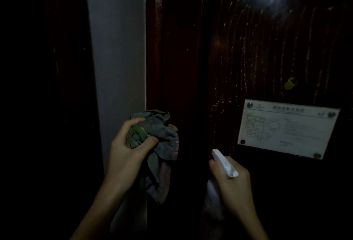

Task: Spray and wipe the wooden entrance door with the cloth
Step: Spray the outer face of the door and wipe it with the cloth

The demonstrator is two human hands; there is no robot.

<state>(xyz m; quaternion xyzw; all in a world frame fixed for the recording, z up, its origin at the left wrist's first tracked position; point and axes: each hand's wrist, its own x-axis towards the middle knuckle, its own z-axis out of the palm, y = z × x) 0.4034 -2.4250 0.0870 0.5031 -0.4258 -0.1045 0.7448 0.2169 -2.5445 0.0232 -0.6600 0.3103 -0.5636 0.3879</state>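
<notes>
Right hand (pixel 232 184) at 5 o'clock grips white spray bottle (pixel 224 163), nozzle toward wet wooden door (pixel 267 48). Left hand (pixel 128 150) at 7 o'clock clutches bunched cloth (pixel 156 144) near door frame (pixel 156 39). White floor-plan sign (pixel 288 129) at 3 o'clock.

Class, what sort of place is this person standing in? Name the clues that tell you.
Probably a dim entrance in a hotel or apartment block, though that is a guess. The clues are a dark wooden door streaked with drips, a floor-plan sign fixed to it, and a grey wall beside the frame.
</notes>
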